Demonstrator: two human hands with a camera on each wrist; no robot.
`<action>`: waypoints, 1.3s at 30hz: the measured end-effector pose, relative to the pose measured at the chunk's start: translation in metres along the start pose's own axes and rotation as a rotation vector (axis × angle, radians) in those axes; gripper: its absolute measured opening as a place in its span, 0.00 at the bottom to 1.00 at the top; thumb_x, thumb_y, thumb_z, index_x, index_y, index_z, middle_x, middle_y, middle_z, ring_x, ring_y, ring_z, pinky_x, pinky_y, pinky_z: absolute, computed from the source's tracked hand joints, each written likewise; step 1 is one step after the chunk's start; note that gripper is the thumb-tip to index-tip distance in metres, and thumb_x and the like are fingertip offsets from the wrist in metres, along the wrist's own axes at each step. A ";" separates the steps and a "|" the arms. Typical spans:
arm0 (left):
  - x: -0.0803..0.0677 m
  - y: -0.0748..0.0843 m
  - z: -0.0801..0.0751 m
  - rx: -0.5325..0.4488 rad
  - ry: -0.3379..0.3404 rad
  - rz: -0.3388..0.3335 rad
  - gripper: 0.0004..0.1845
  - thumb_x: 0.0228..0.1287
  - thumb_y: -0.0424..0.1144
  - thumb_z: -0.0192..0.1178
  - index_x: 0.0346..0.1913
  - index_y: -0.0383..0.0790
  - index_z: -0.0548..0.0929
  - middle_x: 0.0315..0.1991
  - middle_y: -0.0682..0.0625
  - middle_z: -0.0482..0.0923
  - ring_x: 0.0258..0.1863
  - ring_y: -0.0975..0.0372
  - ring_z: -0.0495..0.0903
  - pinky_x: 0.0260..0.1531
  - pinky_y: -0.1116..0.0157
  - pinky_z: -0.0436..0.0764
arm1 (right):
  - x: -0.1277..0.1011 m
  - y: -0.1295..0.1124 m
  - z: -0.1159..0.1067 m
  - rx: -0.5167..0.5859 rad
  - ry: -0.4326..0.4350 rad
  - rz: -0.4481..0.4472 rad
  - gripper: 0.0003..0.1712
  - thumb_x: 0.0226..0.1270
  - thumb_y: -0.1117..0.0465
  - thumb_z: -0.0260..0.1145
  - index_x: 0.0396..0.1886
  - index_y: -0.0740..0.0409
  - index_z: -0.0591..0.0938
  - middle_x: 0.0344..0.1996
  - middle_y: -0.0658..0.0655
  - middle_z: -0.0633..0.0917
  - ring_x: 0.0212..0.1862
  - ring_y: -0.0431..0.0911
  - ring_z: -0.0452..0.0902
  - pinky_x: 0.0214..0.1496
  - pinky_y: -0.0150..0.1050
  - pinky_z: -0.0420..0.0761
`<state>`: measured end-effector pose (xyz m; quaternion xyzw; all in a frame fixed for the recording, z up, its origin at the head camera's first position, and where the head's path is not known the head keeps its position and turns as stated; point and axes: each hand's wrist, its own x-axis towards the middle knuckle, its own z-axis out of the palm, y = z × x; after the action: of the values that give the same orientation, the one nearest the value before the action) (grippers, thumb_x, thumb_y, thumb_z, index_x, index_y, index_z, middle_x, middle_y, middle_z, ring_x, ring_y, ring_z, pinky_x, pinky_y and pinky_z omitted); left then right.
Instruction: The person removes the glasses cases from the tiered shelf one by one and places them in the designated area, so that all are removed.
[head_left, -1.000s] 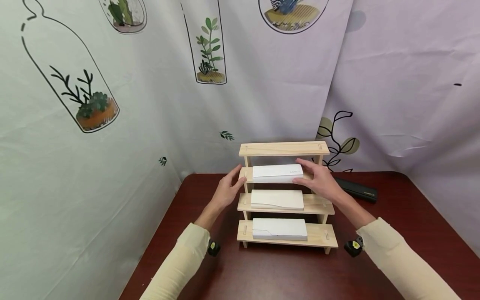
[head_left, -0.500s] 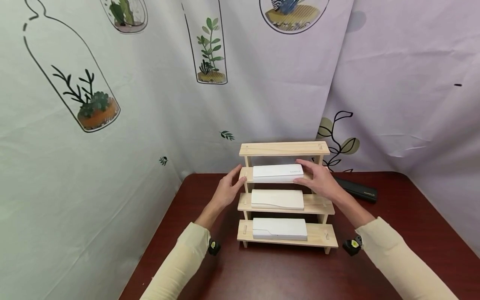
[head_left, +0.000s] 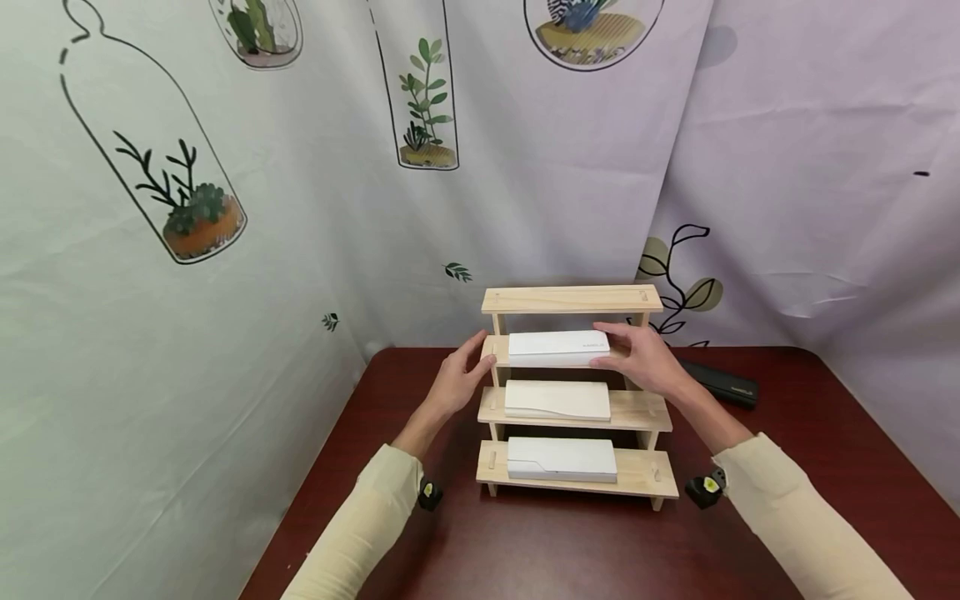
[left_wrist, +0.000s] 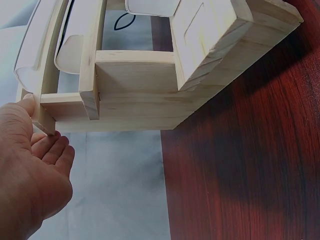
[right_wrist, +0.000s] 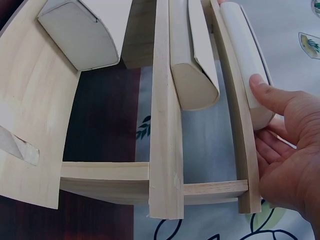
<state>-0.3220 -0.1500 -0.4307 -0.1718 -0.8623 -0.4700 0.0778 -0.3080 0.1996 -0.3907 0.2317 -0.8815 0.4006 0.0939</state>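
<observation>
A stepped wooden rack (head_left: 572, 299) with several boards stands on the table. On its second board from the top lies a white glasses case (head_left: 558, 347) with small lettering on the lid. My right hand (head_left: 647, 360) holds this case by its right end, thumb on the front side and fingers behind, as the right wrist view shows. At the same board's left end, my left hand (head_left: 456, 379) pinches the wood between thumb and fingers. Two more white glasses cases, one with a wavy flap (head_left: 557, 400) and one with a stepped flap (head_left: 562, 458), lie on the lower boards.
Behind the right forearm, a black glasses case (head_left: 720, 383) lies on the dark red table (head_left: 570, 550). A pale cloth (head_left: 315, 167) printed with plants in jars hangs behind and to the left. The rack's top board bears nothing.
The head view has shifted very slightly. Both hands keep their places on the rack and the white glasses case, and the other cases stay put.
</observation>
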 end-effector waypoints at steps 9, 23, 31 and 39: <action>0.000 0.000 -0.001 0.000 -0.004 0.001 0.34 0.82 0.48 0.60 0.84 0.46 0.64 0.81 0.48 0.64 0.81 0.54 0.59 0.78 0.48 0.62 | -0.001 -0.001 -0.001 0.044 0.008 0.025 0.38 0.65 0.59 0.82 0.72 0.67 0.79 0.60 0.70 0.85 0.60 0.62 0.84 0.60 0.58 0.82; 0.001 0.001 -0.001 0.021 -0.013 -0.003 0.34 0.83 0.47 0.59 0.84 0.46 0.64 0.81 0.48 0.64 0.81 0.54 0.60 0.77 0.49 0.62 | -0.005 0.003 -0.003 0.101 0.042 0.050 0.38 0.63 0.54 0.83 0.70 0.64 0.82 0.59 0.69 0.86 0.59 0.60 0.85 0.51 0.35 0.84; 0.000 0.001 0.000 0.023 -0.014 -0.004 0.34 0.83 0.48 0.59 0.84 0.46 0.64 0.81 0.48 0.64 0.81 0.53 0.60 0.77 0.48 0.63 | -0.010 0.001 -0.008 0.120 0.070 0.061 0.39 0.62 0.54 0.83 0.69 0.65 0.81 0.63 0.71 0.83 0.67 0.65 0.79 0.62 0.57 0.82; 0.000 0.001 -0.001 0.026 -0.012 -0.004 0.33 0.83 0.48 0.59 0.84 0.46 0.64 0.81 0.47 0.64 0.81 0.53 0.60 0.77 0.48 0.63 | -0.014 -0.003 -0.015 0.130 0.073 0.074 0.39 0.63 0.52 0.83 0.71 0.63 0.81 0.67 0.71 0.80 0.69 0.66 0.76 0.62 0.60 0.81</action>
<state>-0.3218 -0.1504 -0.4297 -0.1719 -0.8692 -0.4577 0.0741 -0.2944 0.2139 -0.3843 0.1899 -0.8575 0.4685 0.0957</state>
